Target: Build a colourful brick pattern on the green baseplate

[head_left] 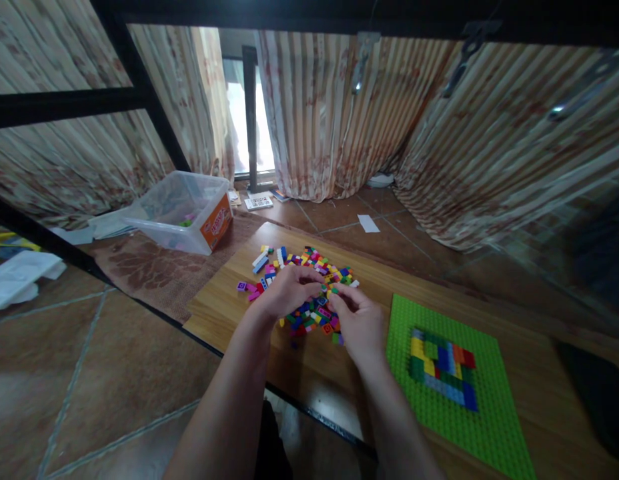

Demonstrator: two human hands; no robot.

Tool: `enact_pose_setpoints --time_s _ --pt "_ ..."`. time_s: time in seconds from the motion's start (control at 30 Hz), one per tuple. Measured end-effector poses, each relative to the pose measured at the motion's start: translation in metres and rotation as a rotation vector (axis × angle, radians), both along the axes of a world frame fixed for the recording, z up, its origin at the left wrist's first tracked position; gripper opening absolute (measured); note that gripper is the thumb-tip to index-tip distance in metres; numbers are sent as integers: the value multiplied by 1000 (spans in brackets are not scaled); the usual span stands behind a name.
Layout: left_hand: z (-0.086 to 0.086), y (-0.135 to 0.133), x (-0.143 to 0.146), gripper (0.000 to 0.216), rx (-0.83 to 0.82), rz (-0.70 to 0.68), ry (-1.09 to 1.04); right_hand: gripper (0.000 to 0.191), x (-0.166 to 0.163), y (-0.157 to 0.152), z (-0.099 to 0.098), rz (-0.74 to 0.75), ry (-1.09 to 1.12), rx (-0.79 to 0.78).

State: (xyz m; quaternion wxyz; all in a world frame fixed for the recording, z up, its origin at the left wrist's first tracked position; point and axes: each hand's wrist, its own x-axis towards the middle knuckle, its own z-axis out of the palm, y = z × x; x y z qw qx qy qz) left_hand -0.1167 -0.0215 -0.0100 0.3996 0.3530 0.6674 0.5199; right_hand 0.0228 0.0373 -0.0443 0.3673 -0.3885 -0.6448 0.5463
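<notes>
Over a heap of mixed toy bricks, my two hands are close together with their fingertips nearly meeting. My left hand is closed in a pinch, with a small green toy brick at its fingertips. My right hand also pinches a small toy brick, which looks green and yellow. Whether the two bricks are joined cannot be made out. To the right lies a green baseplate bearing a flat patch of built bricks in blue, yellow, red, green and grey.
All this rests on a wooden tabletop. A clear plastic box with an orange label stands behind it at the left. A dark flat object lies at the right end. Dark bars and striped curtains surround the area.
</notes>
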Motion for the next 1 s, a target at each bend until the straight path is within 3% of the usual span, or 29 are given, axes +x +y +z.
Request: enact_pose_setpoints --time_s 0.1,0.23,0.5,0.77,0.9,1.0 --pt "-5 -3 -7 14 20 -42 144 26 0 -2 1 46 -71 125" --pt "-10 -5 -12 18 31 -35 265 30 4 0 2 27 -65 123" --pt "-12 1 -9 27 -71 120 255 31 30 25 3 -116 -284 351" --pt "-5 2 0 21 12 37 326 38 29 34 0 49 -458 536" --pt "-4 3 1 22 -5 17 371 36 27 35 -1 147 -468 539" --pt "-4 4 2 23 -2 2 410 29 28 34 0 142 -472 521"
